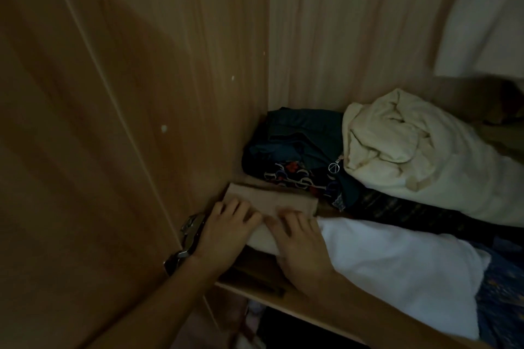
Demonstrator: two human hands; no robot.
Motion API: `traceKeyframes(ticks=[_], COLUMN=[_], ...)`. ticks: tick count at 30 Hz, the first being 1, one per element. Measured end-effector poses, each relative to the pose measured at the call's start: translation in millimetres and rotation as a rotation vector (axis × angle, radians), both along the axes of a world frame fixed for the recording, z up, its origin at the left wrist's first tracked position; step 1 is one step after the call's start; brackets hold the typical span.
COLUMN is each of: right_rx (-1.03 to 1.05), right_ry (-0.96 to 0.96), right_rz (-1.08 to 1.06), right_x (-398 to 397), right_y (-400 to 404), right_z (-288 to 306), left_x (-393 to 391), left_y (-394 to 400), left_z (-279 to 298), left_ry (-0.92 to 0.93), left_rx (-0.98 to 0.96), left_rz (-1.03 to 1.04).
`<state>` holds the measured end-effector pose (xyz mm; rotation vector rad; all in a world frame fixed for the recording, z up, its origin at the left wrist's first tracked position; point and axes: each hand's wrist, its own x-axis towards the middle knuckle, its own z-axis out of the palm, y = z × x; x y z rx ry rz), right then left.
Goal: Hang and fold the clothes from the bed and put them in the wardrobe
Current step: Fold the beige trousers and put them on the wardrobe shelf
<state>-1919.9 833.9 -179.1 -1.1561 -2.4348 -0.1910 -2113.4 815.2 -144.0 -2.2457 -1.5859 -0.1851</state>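
— Where's the folded cloth (272, 201) now?

— On the wardrobe shelf (286, 299), in the left front corner by the side wall (141, 93), beside a white pile (397, 272). Both hands lie flat on it: the left hand (226, 229) and right hand (300, 246) have fingers spread, pressing, gripping nothing.

— Why press?

— Likely to slide it in and keep the fold flat — the shelf is crowded, with dark clothes (295, 147) and a cream bundle (411, 150) behind.

— Done, then?

— Nearly, for this piece, I'd judge.
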Motion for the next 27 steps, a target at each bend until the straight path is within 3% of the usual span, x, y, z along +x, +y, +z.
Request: traceKeyframes(ticks=[3,8,13,18,22,27], right_rx=[-0.080,-0.214,-0.232,-0.285,-0.336,-0.251], right_ry=[-0.112,-0.018,0.008,-0.083,-0.150,-0.142], right_rz=[0.058,-0.045,-0.079,-0.134,-0.149,-0.227], right_x=[3,-1,-3,-4,-1,9], right_y=[-9,-2,-15,-15,-17,-46], right_z=[-5,-2,-17,-26,-14,12], left_x=[-6,-4,7,12,11,21], left_y=[-8,-1,-11,-24,-23,-49], left_z=[-15,-4,-36,-56,-52,-21], left_ry=[0.038,-0.252,-0.303,-0.371,-0.302,-0.300], left_rx=[-0.398,-0.562,-0.427,-0.265,-0.293,-0.228], left_rz=[0.034,0.101,0.182,0.214,0.232,0.207])
